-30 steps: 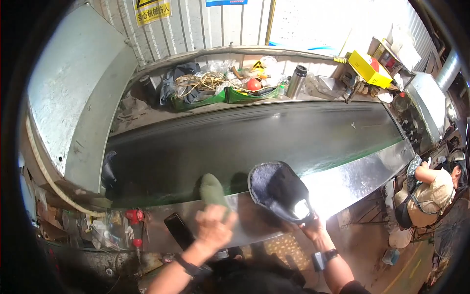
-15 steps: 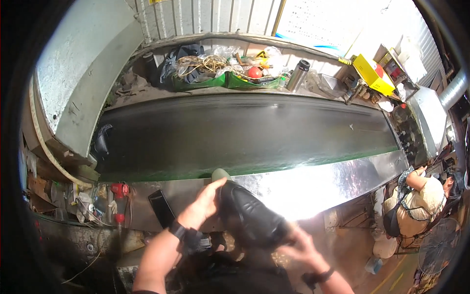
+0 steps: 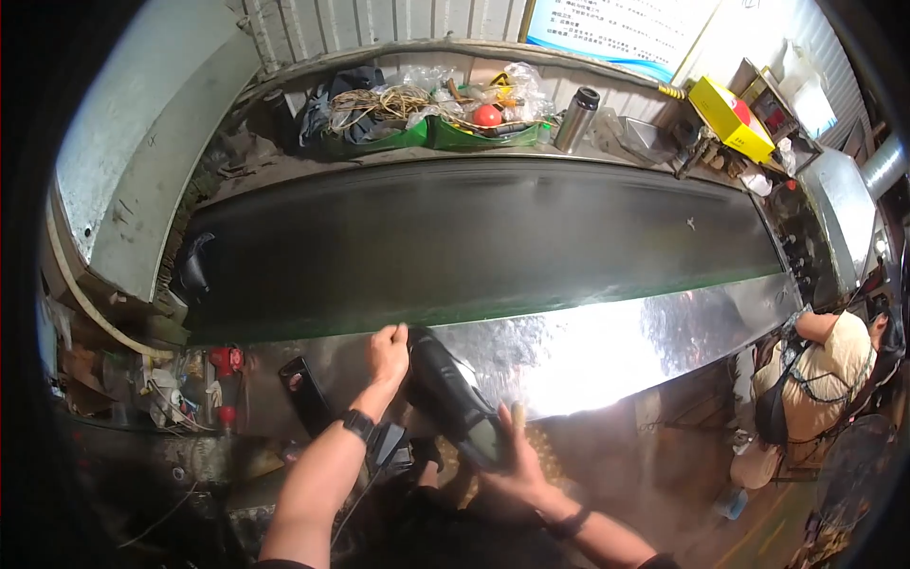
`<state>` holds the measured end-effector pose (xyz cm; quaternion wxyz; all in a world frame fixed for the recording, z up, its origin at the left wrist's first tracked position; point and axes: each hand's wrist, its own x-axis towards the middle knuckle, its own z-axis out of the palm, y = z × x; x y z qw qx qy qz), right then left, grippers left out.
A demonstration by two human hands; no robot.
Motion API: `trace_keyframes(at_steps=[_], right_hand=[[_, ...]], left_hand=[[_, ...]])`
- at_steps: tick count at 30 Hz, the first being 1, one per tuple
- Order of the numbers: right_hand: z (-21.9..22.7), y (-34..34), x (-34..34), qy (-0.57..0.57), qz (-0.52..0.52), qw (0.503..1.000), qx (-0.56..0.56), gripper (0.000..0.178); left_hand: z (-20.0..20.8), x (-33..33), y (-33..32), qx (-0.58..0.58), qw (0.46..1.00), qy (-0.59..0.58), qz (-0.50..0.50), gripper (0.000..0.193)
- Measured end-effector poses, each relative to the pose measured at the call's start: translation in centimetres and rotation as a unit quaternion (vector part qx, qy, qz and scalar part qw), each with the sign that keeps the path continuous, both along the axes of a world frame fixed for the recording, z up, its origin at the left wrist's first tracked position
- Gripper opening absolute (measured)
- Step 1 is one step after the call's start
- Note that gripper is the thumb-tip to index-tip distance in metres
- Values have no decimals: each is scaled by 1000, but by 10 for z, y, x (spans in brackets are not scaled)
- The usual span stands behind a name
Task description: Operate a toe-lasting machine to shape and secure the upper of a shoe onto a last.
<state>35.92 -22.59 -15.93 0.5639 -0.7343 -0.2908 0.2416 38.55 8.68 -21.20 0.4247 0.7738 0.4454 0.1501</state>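
Observation:
A black leather shoe upper (image 3: 441, 375) slants over the near edge of the bench, with a grey-green form, probably a shoe last (image 3: 488, 438), showing at its lower end. My right hand (image 3: 519, 467) grips that lower end, thumb pointing up along the side. At the upper end my left hand (image 3: 387, 356) is closed in a fist, right beside the black leather. What its fingers hold, if anything, is hidden. A dark phone (image 3: 305, 396) lies on the metal ledge to the left of my left wrist.
Beyond the metal ledge (image 3: 531, 356) stretches a long dark conveyor belt (image 3: 474, 237), with a black piece (image 3: 196, 264) at its left end. Green trays (image 3: 379, 140) of cord and bags, a steel flask (image 3: 576, 121) and a yellow box (image 3: 730, 119) stand behind. A person (image 3: 825, 379) works at right.
The shoe upper has turned, its upper end now by my left fist and its green form showing at the lower end. My left hand has moved up and closed; my view has shifted slightly.

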Motion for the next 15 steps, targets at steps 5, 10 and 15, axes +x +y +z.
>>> trace_keyframes(at_steps=[5, 10, 15], right_hand=[[20, -21, 6, -14, 137, 988, -73, 111], [3, -27, 9, -42, 154, 984, -81, 111], [-28, -42, 10, 64, 159, 984, -45, 109]], left_hand=[[-9, -28, 4, -172, 980, -80, 57, 24], [59, 9, -34, -159, 971, 173, -51, 77], [44, 3, -46, -15, 981, 189, -44, 78]])
